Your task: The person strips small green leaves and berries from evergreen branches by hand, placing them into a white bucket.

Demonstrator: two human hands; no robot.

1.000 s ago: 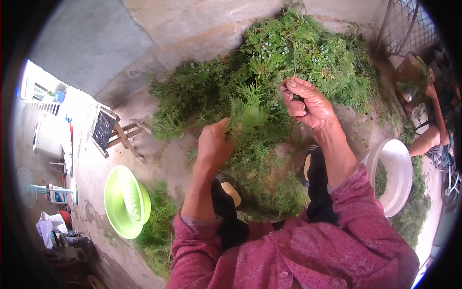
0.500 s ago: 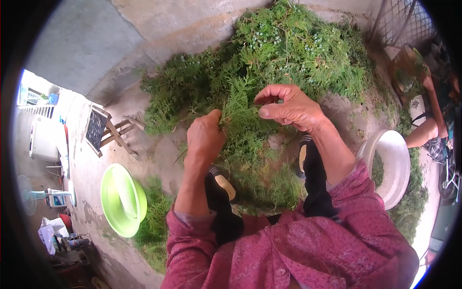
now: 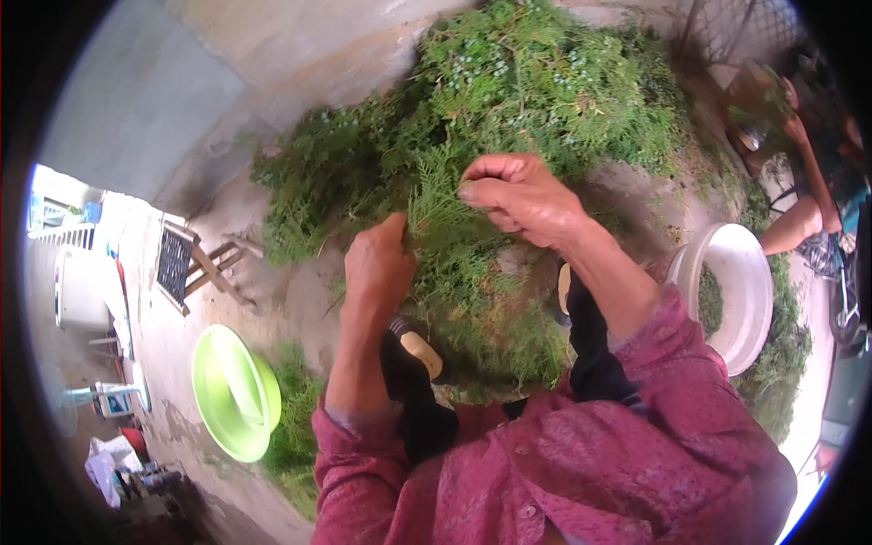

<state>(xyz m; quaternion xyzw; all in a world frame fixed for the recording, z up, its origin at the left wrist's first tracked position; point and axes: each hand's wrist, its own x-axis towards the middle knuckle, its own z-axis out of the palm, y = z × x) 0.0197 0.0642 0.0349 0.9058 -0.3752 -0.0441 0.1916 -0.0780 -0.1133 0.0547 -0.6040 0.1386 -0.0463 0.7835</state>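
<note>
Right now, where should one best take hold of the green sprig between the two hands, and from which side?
Probably by its lower stem, from the person's side, where the left hand clasps the sprig. The soft leaves fan out away, toward the pile, and the right hand pinches them.

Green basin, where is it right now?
In the head view, the green basin is on the concrete floor at the person's left, beside a small patch of green sprigs, with the wooden stool just beyond it.
</note>
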